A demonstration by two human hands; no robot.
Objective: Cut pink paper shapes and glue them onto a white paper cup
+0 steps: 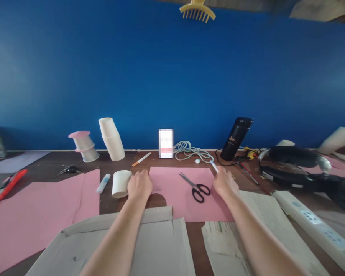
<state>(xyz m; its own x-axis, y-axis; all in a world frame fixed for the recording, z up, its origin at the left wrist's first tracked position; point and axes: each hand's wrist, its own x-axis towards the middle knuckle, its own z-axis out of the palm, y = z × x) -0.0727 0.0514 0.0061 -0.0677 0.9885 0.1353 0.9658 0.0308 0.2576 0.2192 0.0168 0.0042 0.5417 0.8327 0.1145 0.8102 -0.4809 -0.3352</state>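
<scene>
My left hand (140, 184) rests on the table with curled fingers, at the left edge of a pink paper sheet (172, 188). Just left of it, against or very near the hand, stands a white paper cup (121, 184). Whatever its fingertips hold, if anything, is hidden. At the sheet's right side my right hand (225, 183) is closed on a slim white tube (214, 166), which points up and left. Black-handled scissors (196, 188) lie partly open on the pink sheet between my hands. A small white round piece (197, 161) lies beyond the sheet.
Stacked paper cups (112, 142), a phone (166, 143), a white cable (186, 150) and a black flask (235, 140) line the blue wall. Cardboard (158, 245) lies in front, pink sheets (40, 214) at left. A power strip (313, 222) and headset (293, 161) occupy the right.
</scene>
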